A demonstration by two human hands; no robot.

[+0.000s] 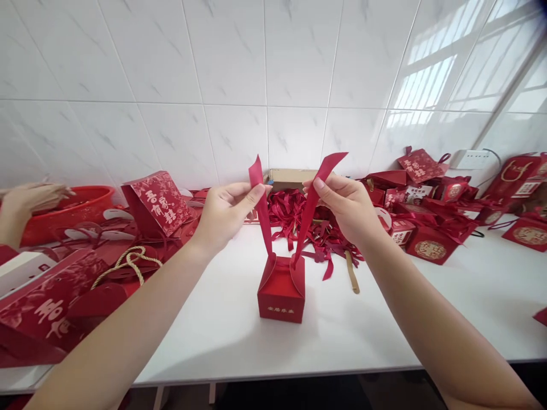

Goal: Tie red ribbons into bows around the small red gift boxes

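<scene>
A small red gift box (282, 304) with gold characters on its front stands upright on the white table. A red ribbon (264, 219) comes out through the top of the box, its two ends stretched upward and apart. My left hand (228, 213) pinches the left end between thumb and fingers. On the other side, my right hand (344, 205) pinches the right end in the same way. Both ribbon tips stick up above my fingers. Behind the box lies a heap of loose red ribbons (290, 210), partly hidden by my hands.
Flat and folded red boxes (156, 205) crowd the left, one with a twisted cord handle (128, 265). Another person's hand (36, 199) is at a red basin (85, 213). Assembled red boxes (431, 242) are piled at right, near a white power strip (469, 159).
</scene>
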